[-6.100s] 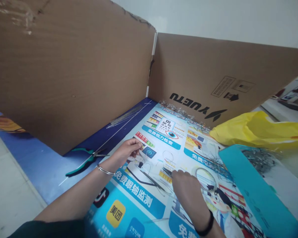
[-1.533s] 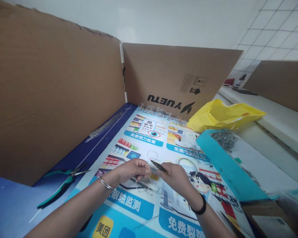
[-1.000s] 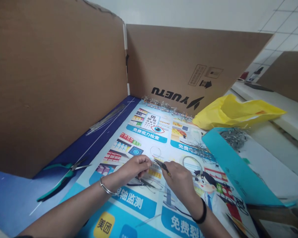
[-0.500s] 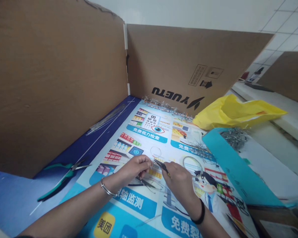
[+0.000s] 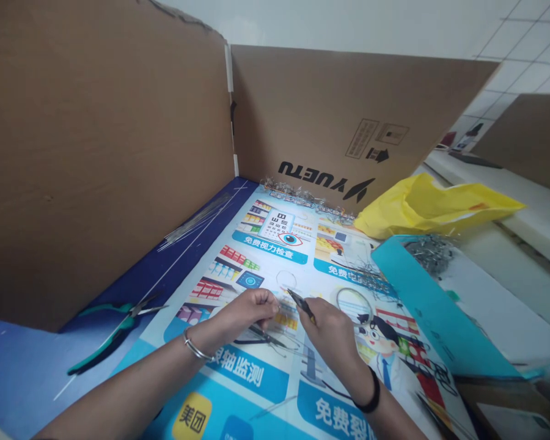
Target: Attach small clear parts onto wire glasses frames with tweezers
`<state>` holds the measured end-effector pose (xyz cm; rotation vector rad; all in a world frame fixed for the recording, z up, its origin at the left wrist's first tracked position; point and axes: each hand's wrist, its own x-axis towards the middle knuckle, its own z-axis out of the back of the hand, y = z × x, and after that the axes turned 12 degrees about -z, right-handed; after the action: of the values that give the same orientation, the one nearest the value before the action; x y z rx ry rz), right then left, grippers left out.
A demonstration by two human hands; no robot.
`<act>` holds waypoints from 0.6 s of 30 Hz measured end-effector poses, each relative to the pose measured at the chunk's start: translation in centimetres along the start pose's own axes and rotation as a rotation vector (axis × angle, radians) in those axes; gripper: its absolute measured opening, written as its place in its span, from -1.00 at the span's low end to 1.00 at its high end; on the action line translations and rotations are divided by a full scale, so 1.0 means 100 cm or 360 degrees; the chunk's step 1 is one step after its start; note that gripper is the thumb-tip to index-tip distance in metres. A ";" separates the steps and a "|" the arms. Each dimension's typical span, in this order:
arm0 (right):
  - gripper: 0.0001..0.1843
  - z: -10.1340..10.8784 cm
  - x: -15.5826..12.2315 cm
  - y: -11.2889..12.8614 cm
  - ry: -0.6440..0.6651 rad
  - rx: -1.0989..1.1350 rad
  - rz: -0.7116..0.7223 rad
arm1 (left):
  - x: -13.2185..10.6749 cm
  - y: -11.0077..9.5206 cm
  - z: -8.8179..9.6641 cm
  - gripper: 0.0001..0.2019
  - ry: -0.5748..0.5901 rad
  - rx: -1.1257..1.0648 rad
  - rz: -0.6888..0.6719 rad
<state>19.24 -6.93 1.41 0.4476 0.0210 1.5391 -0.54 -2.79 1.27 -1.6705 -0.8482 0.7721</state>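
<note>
Two hands at work over a printed sheet (image 5: 275,421), close together, near its middle. Left hand (image 5: 256,310): fingers pinched tip to tip on what looks like a fine wire (image 5: 278,308), though it is too thin against the print to be sure of its shape. Right hand (image 5: 330,333): fingers wrapped round dark narrow-nosed pliers (image 5: 299,300), handles mostly hidden in the palm. Nose points up and left, just beside the left fingertips, apparently not touching them. Whether the tip has bitten on the wire: cannot tell.

Step in hand, as I judge it: shaping or trimming wire by plier tip. Good practice would be a pinch close to where the nose works, so the free length cannot whip or twist. Best to meet the wire square with the very tip, squeeze lightly, and let the right wrist do the turning while the left stays put as anchor. Skin wants to stay clear of the bite.

Clutter matters. A slim dark tool (image 5: 266,336) lies under and beside the left hand; loose strands near it could snag a trailing end. Wire ring (image 5: 338,299) lies just beyond the right hand. Green-handled pliers (image 5: 107,351) rest well apart at left, splayed; straight wires (image 5: 195,223) lie farther off, alongside the cardboard (image 5: 119,153).
</note>
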 end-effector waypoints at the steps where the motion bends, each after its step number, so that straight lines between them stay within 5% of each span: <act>1: -0.78 0.000 0.000 0.000 -0.0003 0.0001 -0.0004 | 0.000 -0.001 0.000 -0.84 -0.0011 0.0007 0.0011; 12: -0.81 -0.003 0.000 0.000 -0.0041 0.0012 0.0018 | -0.002 -0.007 0.000 -0.84 -0.0041 -0.0004 0.0017; 18: -0.78 -0.001 -0.002 -0.004 -0.0255 0.0118 0.0223 | -0.003 -0.009 0.002 -0.84 -0.0060 0.0007 -0.0055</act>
<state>19.54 -7.13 1.15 0.6417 -0.0794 1.6392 -0.99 -2.76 2.09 -1.6378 -0.8986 0.7831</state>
